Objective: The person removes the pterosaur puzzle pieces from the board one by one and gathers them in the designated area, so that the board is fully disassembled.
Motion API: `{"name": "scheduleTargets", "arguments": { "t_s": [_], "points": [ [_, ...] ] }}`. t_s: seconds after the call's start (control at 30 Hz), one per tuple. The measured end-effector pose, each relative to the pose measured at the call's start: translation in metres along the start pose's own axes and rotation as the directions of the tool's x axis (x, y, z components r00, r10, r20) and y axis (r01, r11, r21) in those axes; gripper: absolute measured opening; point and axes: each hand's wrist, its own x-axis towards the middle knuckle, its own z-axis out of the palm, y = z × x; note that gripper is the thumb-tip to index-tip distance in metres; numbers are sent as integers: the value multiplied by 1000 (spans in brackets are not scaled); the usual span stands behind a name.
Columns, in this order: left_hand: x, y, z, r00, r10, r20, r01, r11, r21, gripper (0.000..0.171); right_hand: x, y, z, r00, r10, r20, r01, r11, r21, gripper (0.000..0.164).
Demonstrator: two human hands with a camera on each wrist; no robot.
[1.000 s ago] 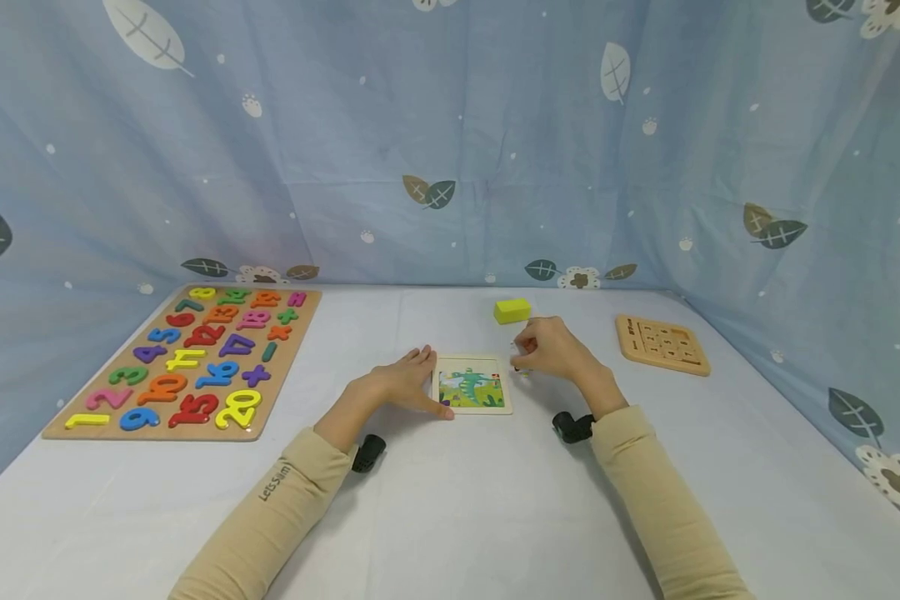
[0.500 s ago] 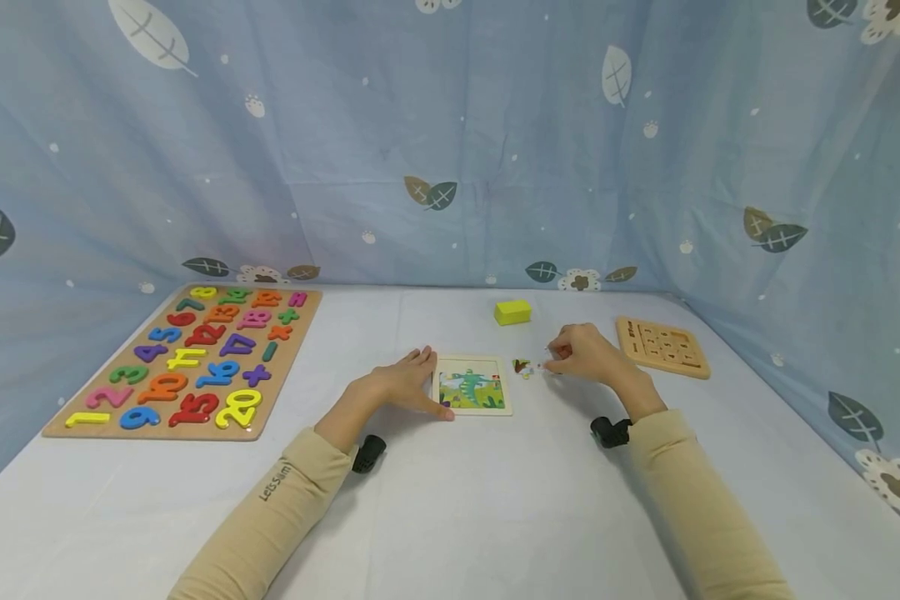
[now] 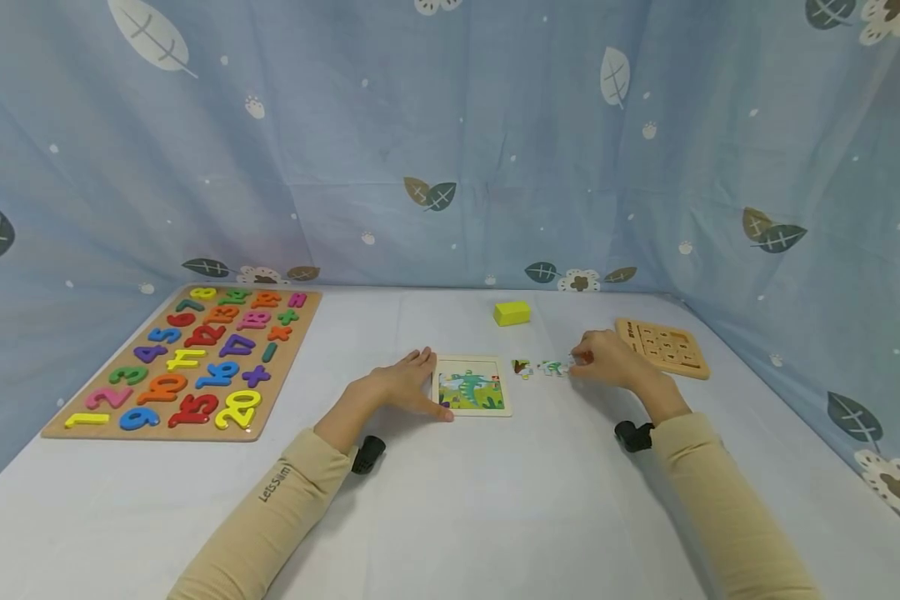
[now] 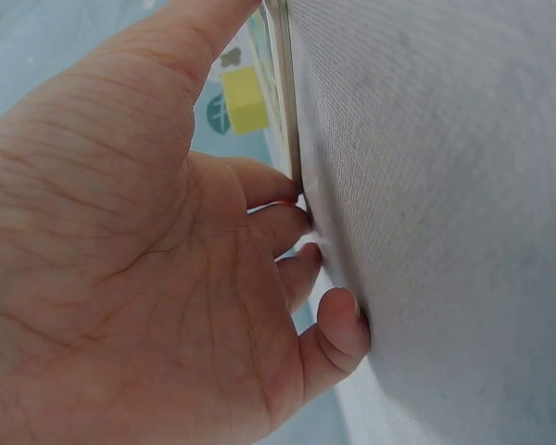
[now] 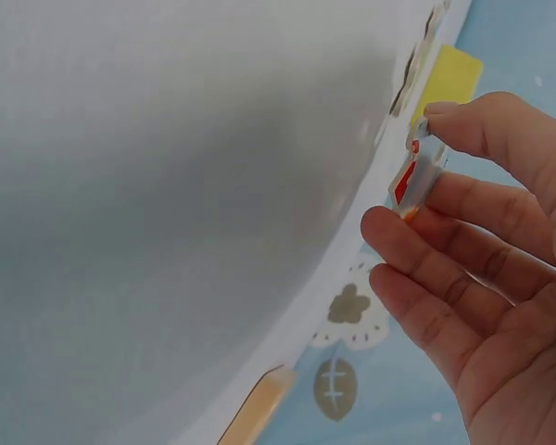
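Note:
A small picture puzzle [image 3: 470, 388] with a green dinosaur in a pale wooden frame lies flat on the table. My left hand [image 3: 405, 383] rests along its left side, fingers extended at the upper corner and thumb at the lower one; the left wrist view shows fingertips [image 4: 283, 190] touching the frame's edge. To the puzzle's right lie loose jigsaw pieces, one brown and white [image 3: 522, 368], others green and white [image 3: 551, 367]. At the right end of this row, my right hand [image 3: 609, 360] pinches a jigsaw piece [image 5: 404, 184] with a red patch between thumb and fingers.
A yellow block [image 3: 512, 313] stands behind the puzzle. On the far left lies a large board of coloured numbers [image 3: 270, 379]. A small wooden number board [image 3: 663, 346] sits just behind and right of my right hand. A patterned curtain [image 3: 450, 142] closes off the back.
My right hand has moved rightward from beside the puzzle frame, and loose jigsaw pieces that it covered now show in a row. The left hand and the puzzle have stayed in place.

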Motion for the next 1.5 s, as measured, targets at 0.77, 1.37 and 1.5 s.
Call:
{"name": "scheduleTargets", "arguments": {
  "t_s": [0.77,1.37,1.5],
  "points": [
    [-2,0,0,1000,4,-6,-4,1000,-5,109,-3,5,0,997,-29,70,34,997,-69,32],
    [-3,2,-1,1000,1,-7,-1,1000,6,109,3,-11,-1,999,0,43,3,998,-66,43],
    [-3,2,-1,1000,3,-12,-2,1000,15,109,9,-22,1,999,-9,44,11,999,-53,44]
  ]
}}
